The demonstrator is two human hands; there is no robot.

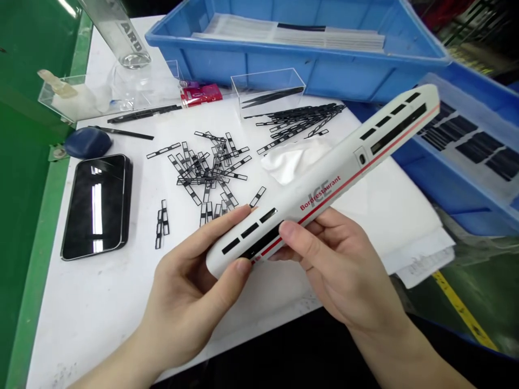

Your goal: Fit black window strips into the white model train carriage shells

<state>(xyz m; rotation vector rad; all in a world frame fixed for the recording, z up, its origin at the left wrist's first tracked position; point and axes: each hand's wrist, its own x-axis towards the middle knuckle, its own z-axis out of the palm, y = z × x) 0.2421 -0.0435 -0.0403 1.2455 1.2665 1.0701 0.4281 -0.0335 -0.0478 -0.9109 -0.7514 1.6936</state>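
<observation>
A white model train car shell [348, 156] with a red stripe, black window strips and the words "ICE Bordrestaurant" lies tilted across both hands, its far end up to the right. My left hand [194, 281] is wrapped round the near left end, thumb at the lower edge. My right hand [336, 259] grips the shell near its middle, the thumb pressed on the dark window strip. Behind the shell, a loose pile of small black window frames [211, 173] is spread on the white table [101, 308]. A crumpled white cloth [295, 159] lies just beyond the shell.
A blue bin [267, 67] with stacked pale strips stands at the back; another blue bin [466, 194] is at right. Long black strips [300, 119] lie near a clear box [267, 89]. A black glossy device [97, 205] and a dark blue rounded object [88, 142] sit left.
</observation>
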